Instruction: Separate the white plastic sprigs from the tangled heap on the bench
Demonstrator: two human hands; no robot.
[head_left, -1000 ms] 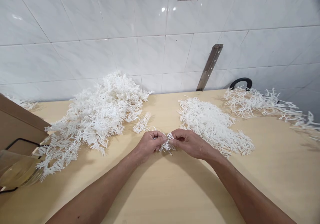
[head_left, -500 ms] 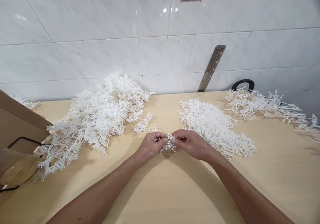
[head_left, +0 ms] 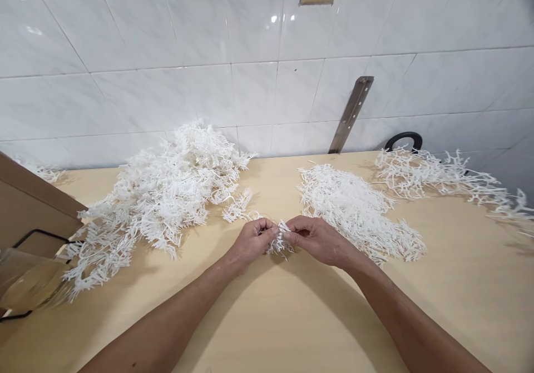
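Between my two hands, low over the table, is a small tuft of white branching plastic-like strands (head_left: 280, 243). My left hand (head_left: 255, 238) pinches it from the left, thumb and forefinger closed together. From the other side my right hand (head_left: 314, 237) is closed on it with thumb and fingertips. The fingers hide part of the tuft. A large heap of similar white branching pieces (head_left: 175, 178) lies left of my hands, and a small loose sprig (head_left: 238, 205) sits just beyond my left hand. Right behind my right hand spreads a flatter pile of white strands (head_left: 354, 206).
More white branching pieces (head_left: 438, 173) lie at the far right, near a black curved handle (head_left: 404, 137). A metal bracket (head_left: 351, 114) leans against the tiled wall (head_left: 254, 92). At the left stand a brown board (head_left: 33, 200) and a clear container (head_left: 31, 278) with black wire.
Both hands stay in nearly the same place, still pinching the tuft. Its strands have shifted slightly between the fingertips. The view has moved a little.
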